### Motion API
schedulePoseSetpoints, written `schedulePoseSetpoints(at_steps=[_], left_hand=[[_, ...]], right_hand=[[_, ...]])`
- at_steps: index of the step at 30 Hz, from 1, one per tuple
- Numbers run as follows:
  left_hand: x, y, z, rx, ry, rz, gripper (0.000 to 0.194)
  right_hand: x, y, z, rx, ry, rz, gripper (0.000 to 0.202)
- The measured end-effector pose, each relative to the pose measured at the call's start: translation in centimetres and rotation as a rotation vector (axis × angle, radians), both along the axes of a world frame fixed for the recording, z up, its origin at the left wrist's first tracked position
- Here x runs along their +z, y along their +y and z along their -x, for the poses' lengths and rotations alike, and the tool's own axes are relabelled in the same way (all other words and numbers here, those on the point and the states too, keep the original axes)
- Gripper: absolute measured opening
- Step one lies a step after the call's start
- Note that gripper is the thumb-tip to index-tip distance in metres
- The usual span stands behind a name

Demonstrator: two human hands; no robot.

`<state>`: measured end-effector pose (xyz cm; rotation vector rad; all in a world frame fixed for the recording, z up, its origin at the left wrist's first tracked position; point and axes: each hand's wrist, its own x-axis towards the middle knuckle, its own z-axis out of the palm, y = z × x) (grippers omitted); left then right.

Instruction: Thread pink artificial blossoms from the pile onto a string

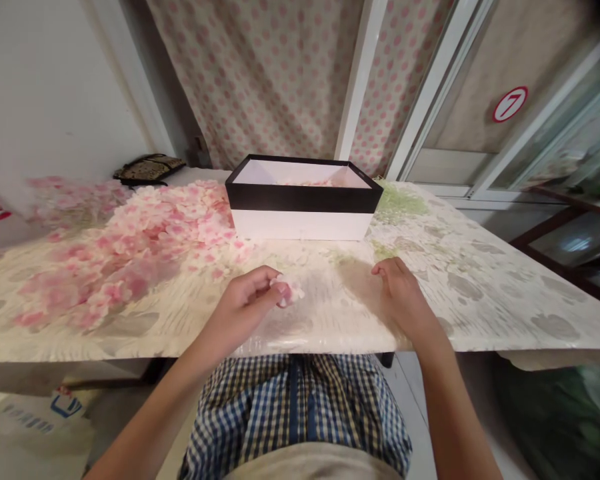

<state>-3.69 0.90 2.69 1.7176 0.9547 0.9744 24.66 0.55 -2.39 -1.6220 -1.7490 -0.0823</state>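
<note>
Pinched between the thumb and fingers of my left hand (255,297) is a small pink-and-white artificial blossom (293,291), just above the table near its front edge. My right hand (399,287) is some way to the right, its fingers curled and pressed together; anything in them is hidden or too small to make out. Beyond both hands stands a white box with a black rim (303,223), with pink petals visible inside. A large heap of pink blossoms (150,227) spreads over the table left of the box.
Thin green pieces (400,203) lie right of the box, with a few more scattered in front of it. The table (480,293) has a pale patterned cover. A dark patterned pouch (150,169) sits at the back left. Behind hangs a dotted curtain (270,80).
</note>
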Motion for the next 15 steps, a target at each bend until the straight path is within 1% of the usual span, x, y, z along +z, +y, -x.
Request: schedulePoseSetpoints(at_steps=[4,6,8,11,15], left_hand=[[-0.6,-0.2,-0.9,-0.016,-0.037,0.056,0.02],[-0.8,-0.2,-1.1,-0.01,-0.05,0.088,0.021],[-1.0,-0.1,-1.2,0.001,-0.055,0.095,0.022],[-1.1,0.1,-1.2,-0.001,-0.059,0.075,0.022],[-1.4,0.3,-1.0,-0.016,-0.027,0.078,0.022]], right_hand=[[0.6,-0.4,0.1,0.024,0.026,-0.047,0.034],[1.0,-0.7,0.2,0.062,0.039,-0.013,0.034],[1.4,-0.8,0.2,0.096,0.07,0.016,0.029],[1.6,-0.8,0.2,0.121,0.168,0.014,0.021],[2.0,-0.9,0.1,0.103,0.381,0.047,0.018]])
